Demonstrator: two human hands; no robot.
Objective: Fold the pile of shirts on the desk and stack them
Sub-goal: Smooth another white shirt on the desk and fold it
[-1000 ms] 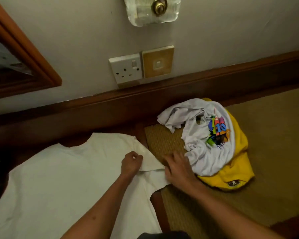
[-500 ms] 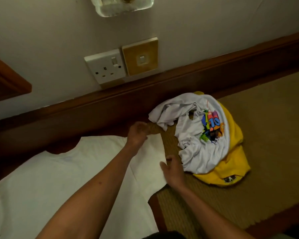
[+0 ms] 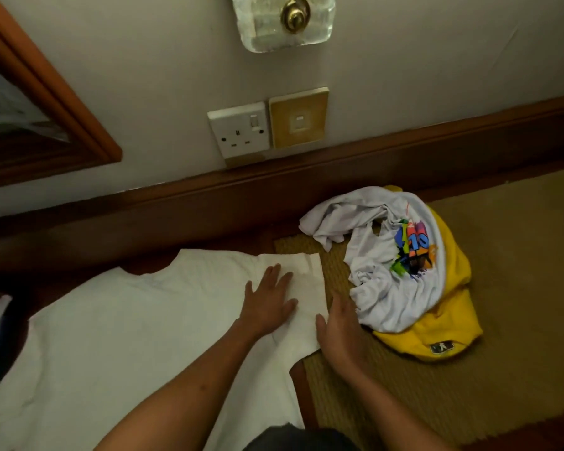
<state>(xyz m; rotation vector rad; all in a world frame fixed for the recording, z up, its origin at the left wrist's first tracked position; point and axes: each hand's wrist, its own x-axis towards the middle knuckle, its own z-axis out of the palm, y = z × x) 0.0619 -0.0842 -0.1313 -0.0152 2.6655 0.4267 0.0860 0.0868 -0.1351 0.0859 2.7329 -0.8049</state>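
While our left hand [image 3: 269, 302] presses flat on the folded-in sleeve of the white T-shirt [image 3: 127, 336] spread along the desk's back edge and our right hand [image 3: 341, 327] rests open-fingered beside it, we judge this limp, light cotton best pinched at hem and shoulder.

On my feed, a white wall socket [image 3: 240, 130] sits on the far wall with a gold switch plate [image 3: 298, 118] just right of it. Above them hangs a glass wall lamp [image 3: 282, 21]. A wooden frame [image 3: 51, 102] shows far left. A woven mat [image 3: 518, 288] covers the counter's right side.
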